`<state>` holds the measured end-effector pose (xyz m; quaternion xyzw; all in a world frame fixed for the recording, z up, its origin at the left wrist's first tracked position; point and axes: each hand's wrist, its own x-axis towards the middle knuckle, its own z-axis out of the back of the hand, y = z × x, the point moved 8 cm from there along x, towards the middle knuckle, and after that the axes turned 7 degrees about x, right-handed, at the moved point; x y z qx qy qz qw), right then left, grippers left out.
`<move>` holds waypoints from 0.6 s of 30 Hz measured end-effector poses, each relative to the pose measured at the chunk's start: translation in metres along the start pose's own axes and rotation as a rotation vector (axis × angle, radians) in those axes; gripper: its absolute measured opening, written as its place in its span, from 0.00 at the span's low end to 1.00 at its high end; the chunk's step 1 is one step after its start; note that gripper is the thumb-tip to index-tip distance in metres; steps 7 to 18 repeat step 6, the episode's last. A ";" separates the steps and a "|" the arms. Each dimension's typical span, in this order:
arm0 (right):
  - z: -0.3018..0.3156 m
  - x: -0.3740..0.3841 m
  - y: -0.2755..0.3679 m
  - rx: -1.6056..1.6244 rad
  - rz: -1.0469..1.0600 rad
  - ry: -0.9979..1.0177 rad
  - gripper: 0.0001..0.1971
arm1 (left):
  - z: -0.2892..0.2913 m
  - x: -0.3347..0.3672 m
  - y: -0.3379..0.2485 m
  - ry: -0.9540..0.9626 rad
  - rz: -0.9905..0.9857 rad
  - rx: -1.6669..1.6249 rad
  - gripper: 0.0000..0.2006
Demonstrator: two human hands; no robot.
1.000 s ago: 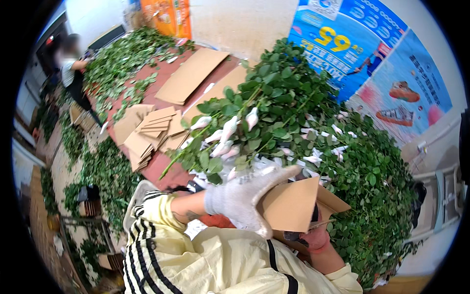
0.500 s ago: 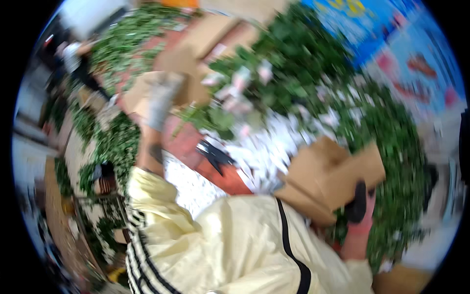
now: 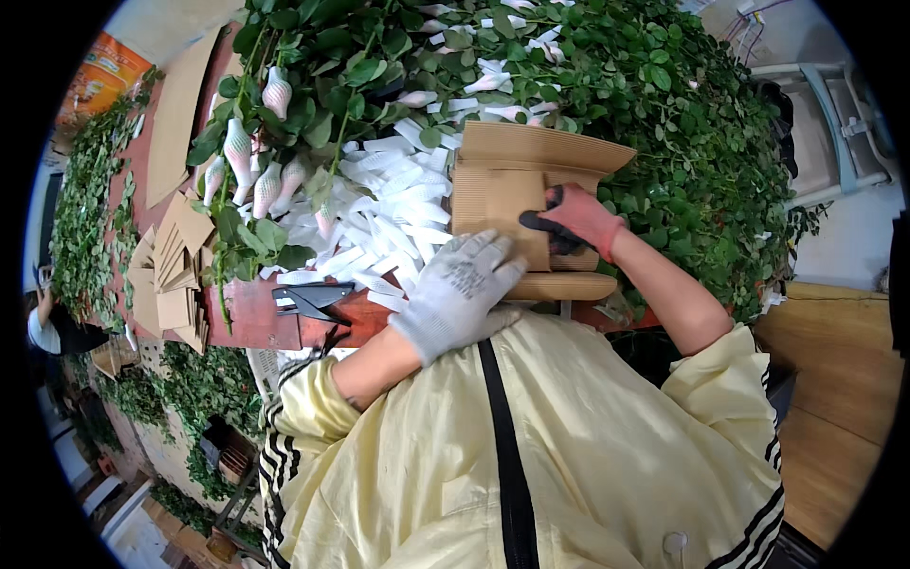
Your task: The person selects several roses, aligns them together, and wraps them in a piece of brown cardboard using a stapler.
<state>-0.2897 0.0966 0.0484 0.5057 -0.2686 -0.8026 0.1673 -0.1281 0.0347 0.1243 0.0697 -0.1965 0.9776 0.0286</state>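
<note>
A folded sheet of corrugated cardboard (image 3: 498, 204) lies at the table's near edge in front of me, its far flap standing up. My right hand (image 3: 575, 223), in a red and black glove, is closed on a smaller inner piece of cardboard, fingers curled over its right side. My left hand (image 3: 462, 292), in a grey-white glove, lies flat at the near left corner of the sheet, fingers stretched out. Left of it sits a black hand tool (image 3: 313, 302), its exact kind unclear. White mesh sleeves (image 3: 379, 204) are heaped beside the cardboard.
Leafy stems with sleeved flower buds (image 3: 239, 152) lie across the table's far left. Dense foliage (image 3: 678, 123) fills the far and right side. Flat cardboard pieces (image 3: 175, 256) are stacked at left. A person (image 3: 52, 327) is at the far left; a grey chair (image 3: 834, 133) stands at right.
My view has swung round. My left hand has come from the cardboard pieces at far left to the sheet before me. My right hand has moved from the sheet's outer edge to its inside.
</note>
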 end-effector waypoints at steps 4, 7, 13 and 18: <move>-0.002 0.019 -0.011 0.033 -0.060 -0.042 0.16 | -0.040 0.005 0.009 0.201 0.131 0.089 0.24; -0.003 0.010 -0.009 -0.022 -0.019 -0.074 0.19 | -0.036 0.007 0.007 0.271 0.154 0.117 0.26; -0.003 0.010 -0.009 -0.022 -0.019 -0.074 0.19 | -0.036 0.007 0.007 0.271 0.154 0.117 0.26; -0.003 0.010 -0.009 -0.022 -0.019 -0.074 0.19 | -0.036 0.007 0.007 0.271 0.154 0.117 0.26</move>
